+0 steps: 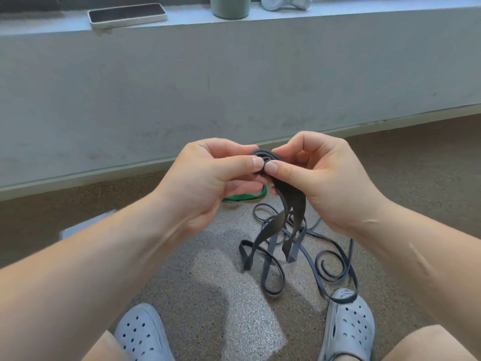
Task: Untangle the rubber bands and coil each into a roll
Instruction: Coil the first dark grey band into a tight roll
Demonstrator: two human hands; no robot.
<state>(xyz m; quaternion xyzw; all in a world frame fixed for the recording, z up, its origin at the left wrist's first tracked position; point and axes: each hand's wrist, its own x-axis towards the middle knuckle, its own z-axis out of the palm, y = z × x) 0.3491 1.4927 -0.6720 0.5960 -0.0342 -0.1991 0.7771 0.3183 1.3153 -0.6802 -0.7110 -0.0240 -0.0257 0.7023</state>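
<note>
A wide dark grey rubber band (291, 204) hangs from both hands, its top end wound into a small coil (265, 156). My left hand (208, 178) pinches the coil from the left, thumb tip against it. My right hand (317, 173) pinches it from the right, thumb meeting the left thumb. The band's loose length drops to the floor. Narrower dark bands (325, 267) lie tangled in loops on the floor below. A green band (244, 196) shows on the floor behind my left hand, mostly hidden.
I sit on a speckled floor (208, 295) facing a low grey wall (234, 87). Its ledge holds a phone (127, 15), a green cup (230, 6) and a white object (286, 1). My grey clogs (143, 332) (348, 327) flank the tangle; one loop touches the right clog.
</note>
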